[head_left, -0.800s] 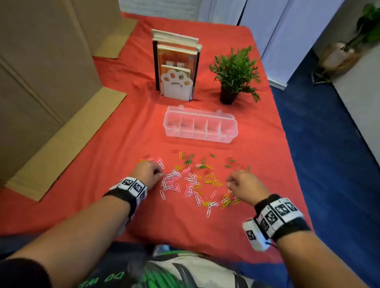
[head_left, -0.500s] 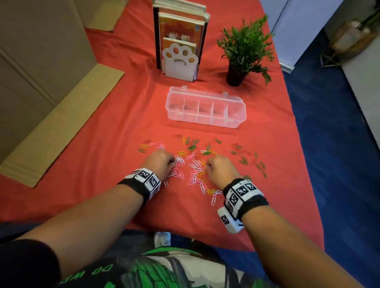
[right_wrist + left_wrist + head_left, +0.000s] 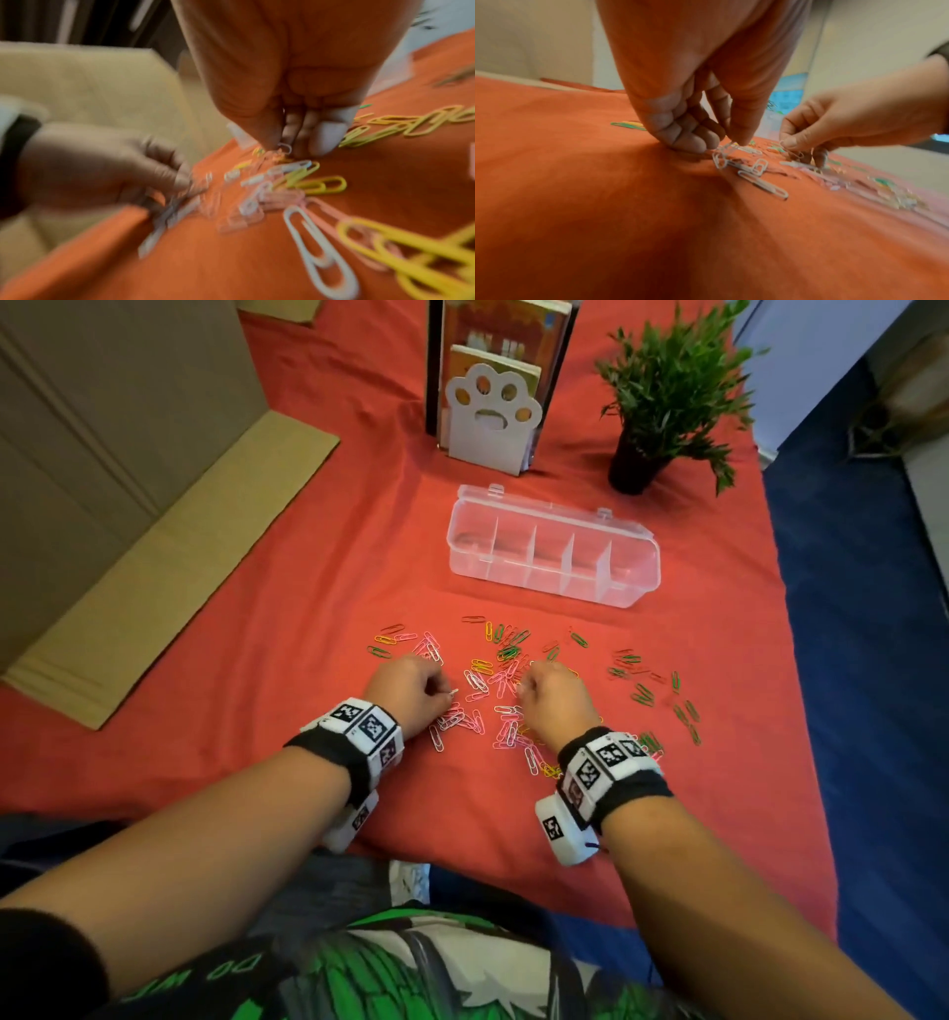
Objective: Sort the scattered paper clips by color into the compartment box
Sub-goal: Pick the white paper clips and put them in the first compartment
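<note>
Paper clips [image 3: 482, 690] in white, pink, yellow and green lie scattered on the red cloth, in front of a clear compartment box [image 3: 552, 546] with its lid open. My left hand [image 3: 411, 690] sits at the pile's left edge, fingers curled, and pinches a white paper clip [image 3: 727, 147] between thumb and fingers. My right hand [image 3: 552, 698] is over the middle of the pile, fingers curled down, and pinches a white clip [image 3: 285, 147] at its fingertips. The left wrist view shows both hands low on the cloth, a short way apart.
A paw-shaped bookend with books [image 3: 490, 403] and a small potted plant [image 3: 662, 397] stand behind the box. Cardboard [image 3: 128, 495] lies along the left. Green clips [image 3: 642, 693] spread toward the table's right edge, beyond which is blue floor.
My right hand has moved left from the pile's right edge into its middle. The left hand stayed at the left edge. The head view has tilted down and closer.
</note>
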Available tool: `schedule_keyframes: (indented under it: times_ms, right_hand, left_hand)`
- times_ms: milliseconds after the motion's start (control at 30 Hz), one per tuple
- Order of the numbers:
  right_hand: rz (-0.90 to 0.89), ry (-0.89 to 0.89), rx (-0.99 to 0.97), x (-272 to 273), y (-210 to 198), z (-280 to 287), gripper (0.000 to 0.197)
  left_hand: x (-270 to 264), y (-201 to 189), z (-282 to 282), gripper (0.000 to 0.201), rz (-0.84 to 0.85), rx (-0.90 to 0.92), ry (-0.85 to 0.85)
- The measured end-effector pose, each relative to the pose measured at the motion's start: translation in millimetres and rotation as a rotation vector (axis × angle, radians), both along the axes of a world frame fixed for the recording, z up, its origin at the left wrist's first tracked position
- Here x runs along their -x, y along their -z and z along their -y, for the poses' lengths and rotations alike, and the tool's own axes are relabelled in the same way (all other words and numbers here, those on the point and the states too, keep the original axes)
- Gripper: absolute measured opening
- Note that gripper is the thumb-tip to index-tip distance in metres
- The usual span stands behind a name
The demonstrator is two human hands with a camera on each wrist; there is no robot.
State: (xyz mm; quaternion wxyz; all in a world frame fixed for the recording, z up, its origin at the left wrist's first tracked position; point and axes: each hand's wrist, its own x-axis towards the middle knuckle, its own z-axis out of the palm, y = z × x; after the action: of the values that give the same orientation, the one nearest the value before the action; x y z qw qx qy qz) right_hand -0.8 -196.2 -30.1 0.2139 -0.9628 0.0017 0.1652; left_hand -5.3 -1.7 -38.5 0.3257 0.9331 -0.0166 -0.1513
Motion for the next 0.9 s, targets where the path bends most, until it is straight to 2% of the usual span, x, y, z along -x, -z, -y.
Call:
schedule_keyframes:
  times_ms: [100, 233, 300, 400, 500, 567, 633, 767, 833, 900]
  right_hand:
    - [-0.035, 0.183, -0.157, 1, -3, 12, 0.014]
    - [-0.114, 0.215, -0.235, 3, 3, 19, 0.034]
    - [-0.135, 0.182, -0.189, 4, 5, 17, 0.028]
    - [-0.094, 0.104, -0.094, 8, 6, 12, 0.009]
    - [-0.008, -0.013, 0.029, 15, 15, 6, 0.015]
    - [0.054, -0.101, 0.136, 19, 20, 1, 0.022]
    - [0.067, -0.130, 0.183, 20, 18, -3, 0.028]
    - [0.043, -0.170, 0.209, 14, 14, -2, 0.033]
    - [0.046, -0.182, 0.201, 10, 15, 2, 0.032]
    - [0.072, -0.177, 0.202, 10, 16, 4, 0.027]
  left_hand:
    - [1, -3, -6, 0.010, -0.024, 0.112, -0.129]
    - [-1, -2, -9, 0.021, -0.140, 0.343, -0.255]
    - [-3, -6, -5, 0.028, -0.255, 0.529, -0.362]
    - [-4, -19, 0, 0.028, -0.399, 0.761, -0.522]
    - [-5, -26, 2, 0.023, -0.478, 0.918, -0.608]
    - [-7, -25, 2, 0.022, -0.508, 0.959, -0.655]
    - [-11, -19, 0, 0.021, -0.436, 0.832, -0.629]
    - [-15, -8, -9, 0.007, -0.063, 0.157, -0.299]
    - [-13, -4, -10, 0.014, 0.052, -0.021, -0.146]
    - [-11, 1, -9, 0.019, 0.102, -0.113, -0.048]
